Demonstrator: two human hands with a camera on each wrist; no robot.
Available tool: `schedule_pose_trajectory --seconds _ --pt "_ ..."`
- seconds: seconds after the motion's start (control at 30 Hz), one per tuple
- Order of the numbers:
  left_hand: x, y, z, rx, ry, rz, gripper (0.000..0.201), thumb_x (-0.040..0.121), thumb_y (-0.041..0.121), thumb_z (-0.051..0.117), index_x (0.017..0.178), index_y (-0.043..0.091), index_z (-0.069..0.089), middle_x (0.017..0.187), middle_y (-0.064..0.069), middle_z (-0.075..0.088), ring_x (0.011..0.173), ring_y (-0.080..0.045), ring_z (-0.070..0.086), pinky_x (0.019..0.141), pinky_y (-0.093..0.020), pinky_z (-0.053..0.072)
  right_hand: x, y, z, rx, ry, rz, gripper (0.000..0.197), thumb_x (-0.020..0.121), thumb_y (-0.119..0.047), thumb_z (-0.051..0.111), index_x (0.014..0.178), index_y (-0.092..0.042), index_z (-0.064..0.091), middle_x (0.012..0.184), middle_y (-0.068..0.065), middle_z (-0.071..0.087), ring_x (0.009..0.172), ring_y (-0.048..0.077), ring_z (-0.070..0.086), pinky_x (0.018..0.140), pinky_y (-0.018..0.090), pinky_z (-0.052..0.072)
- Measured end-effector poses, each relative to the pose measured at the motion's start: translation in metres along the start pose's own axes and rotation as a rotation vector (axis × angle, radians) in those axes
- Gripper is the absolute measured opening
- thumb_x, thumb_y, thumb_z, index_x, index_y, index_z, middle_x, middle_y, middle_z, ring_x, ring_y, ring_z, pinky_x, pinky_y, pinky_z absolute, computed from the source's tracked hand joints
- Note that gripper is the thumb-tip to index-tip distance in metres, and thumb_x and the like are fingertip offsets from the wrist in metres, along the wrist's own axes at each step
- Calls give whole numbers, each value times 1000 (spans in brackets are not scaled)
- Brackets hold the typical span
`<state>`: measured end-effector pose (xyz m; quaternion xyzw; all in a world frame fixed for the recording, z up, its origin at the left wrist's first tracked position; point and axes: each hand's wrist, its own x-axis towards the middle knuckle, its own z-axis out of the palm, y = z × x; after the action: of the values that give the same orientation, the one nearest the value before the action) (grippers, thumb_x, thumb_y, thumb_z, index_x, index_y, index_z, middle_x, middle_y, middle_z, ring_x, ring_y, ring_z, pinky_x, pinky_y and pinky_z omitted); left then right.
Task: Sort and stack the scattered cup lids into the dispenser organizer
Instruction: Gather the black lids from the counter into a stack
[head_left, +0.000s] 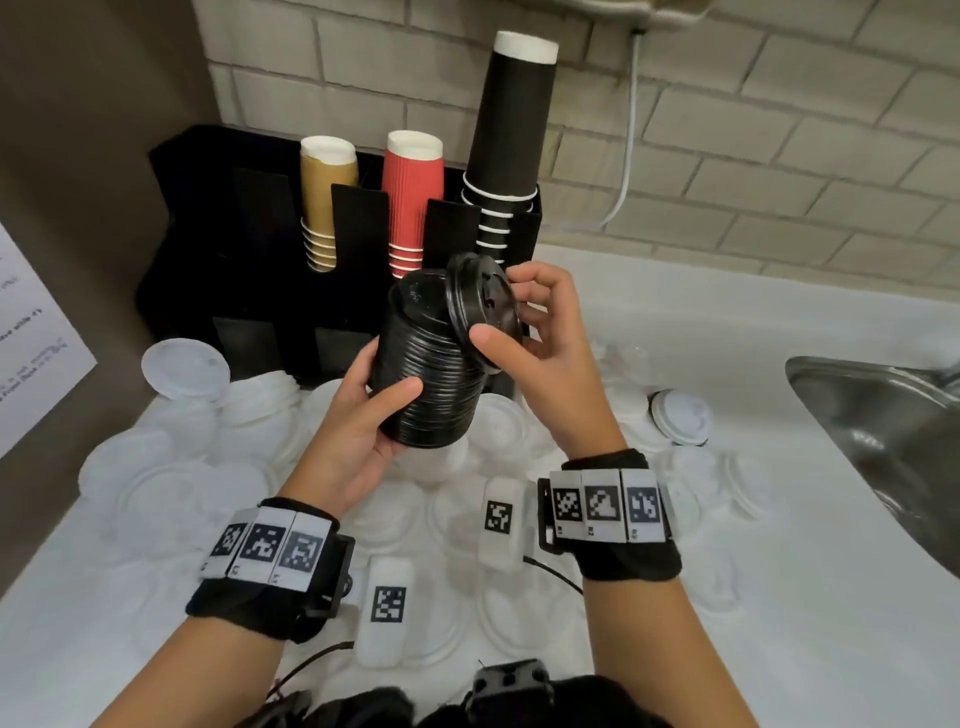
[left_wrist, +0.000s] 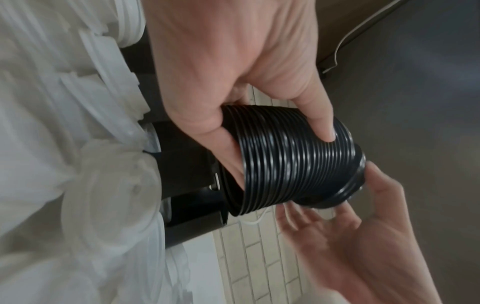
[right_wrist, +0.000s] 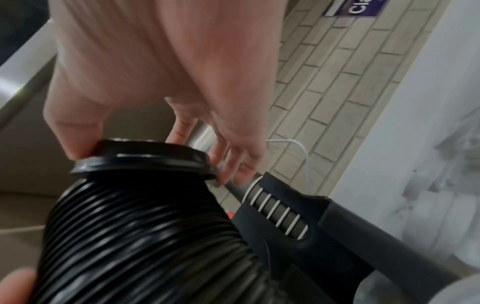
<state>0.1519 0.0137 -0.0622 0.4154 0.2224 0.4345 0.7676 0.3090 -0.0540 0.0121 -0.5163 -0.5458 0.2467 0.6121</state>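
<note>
My left hand (head_left: 374, 415) grips a tall nested stack of black cup lids (head_left: 426, 374), thumb across its side; the same stack of black lids (left_wrist: 293, 164) fills the left wrist view. My right hand (head_left: 524, 322) pinches a single black lid (head_left: 485, 301) by its rim, tilted against the top of the stack. In the right wrist view that black lid (right_wrist: 145, 160) sits askew on the stack (right_wrist: 145, 236). Many white lids (head_left: 171, 499) lie scattered over the counter. The black dispenser organizer (head_left: 228, 249) stands behind, against the wall.
The organizer's upper slots hold gold cups (head_left: 327, 197), red cups (head_left: 413, 192) and tall black cups (head_left: 511, 140). A steel sink (head_left: 883, 415) lies at the right. A paper sheet (head_left: 31, 343) hangs on the left wall. A white cable (head_left: 628, 156) runs down the tiles.
</note>
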Motion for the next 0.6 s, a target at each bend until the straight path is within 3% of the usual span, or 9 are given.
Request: schedule_pose_trajectory --seconds 0.2,0.37,0.6 --pt "-5 -2 2 1 -49 -9 60 74 16 69 131 29 54 118 2 69 108 -17 68 72 -29 57 -2 -12 1 -105 -4 -4 37 79 -24 69 114 -18 57 121 9 57 110 19 58 90 34 50" --pt "-8 -1 3 26 -99 -10 56 69 16 77 120 33 61 114 1 70 105 -16 68 70 -28 57 -1 -19 6 -146 -27 9 34 82 -25 66 113 -13 64 116 10 63 108 18 59 97 44 48" --pt "-12 2 3 2 -97 2 62 64 25 78 123 31 59 117 -1 69 108 -19 67 73 -30 58 -2 -21 9 -157 -72 -42 29 83 -21 66 111 -16 66 120 10 60 115 20 56 102 47 44"
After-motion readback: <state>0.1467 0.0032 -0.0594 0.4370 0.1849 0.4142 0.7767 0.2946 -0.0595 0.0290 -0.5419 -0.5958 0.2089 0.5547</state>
